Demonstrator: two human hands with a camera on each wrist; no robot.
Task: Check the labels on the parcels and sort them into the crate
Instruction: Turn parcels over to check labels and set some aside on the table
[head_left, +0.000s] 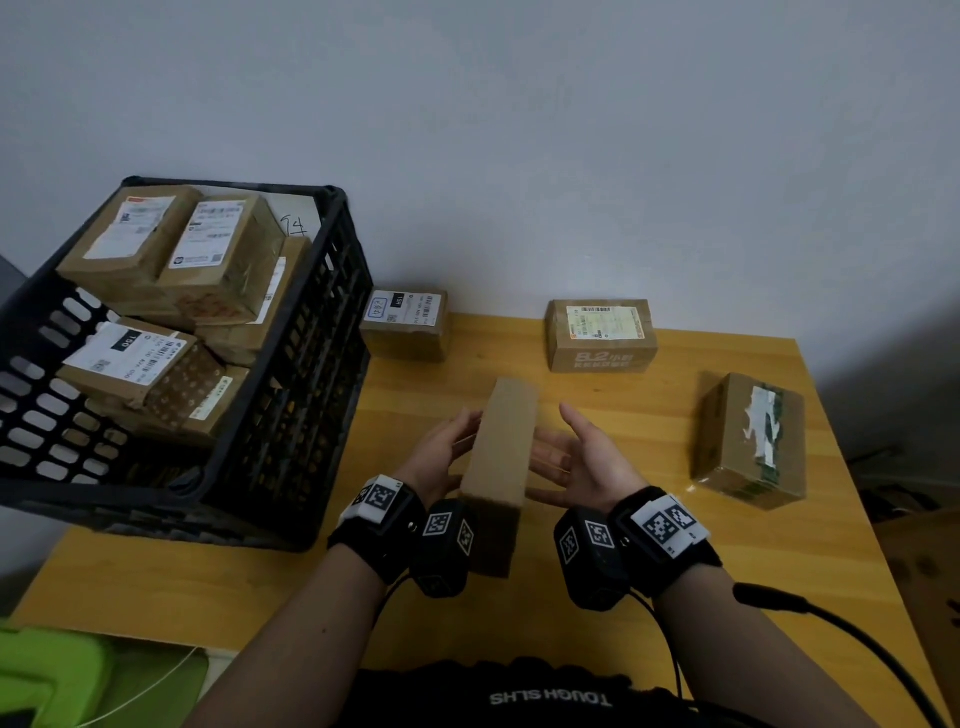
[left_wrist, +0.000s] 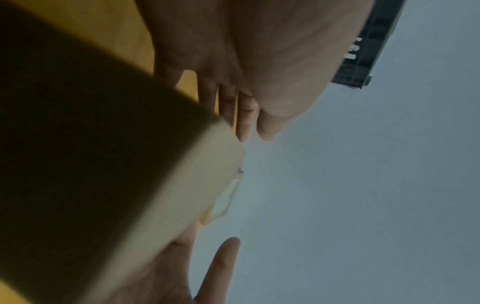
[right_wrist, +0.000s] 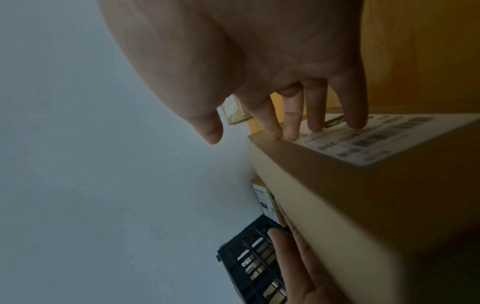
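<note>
Parcel (head_left: 503, 441) is up on edge above the middle of the table (head_left: 649, 597), held between both palms. Left hand (head_left: 441, 457) flat on its left face, right hand (head_left: 576, 462) on its right face, fingers straight on both sides, a press and not a wrap. Right wrist view: right fingertips (right_wrist: 315, 121) lie on the label (right_wrist: 374, 139), which faces right, away from the head camera. Judgement: stiff cardboard, plain faces a bit slick, probably light since palm pressure alone carries it. Best hold is opposite broad faces or across the edges, off the label so it stays readable. Crate (head_left: 291, 395) sits at the table's left edge, already holding several parcels. Three more boxes wait along the far and right edges
</note>
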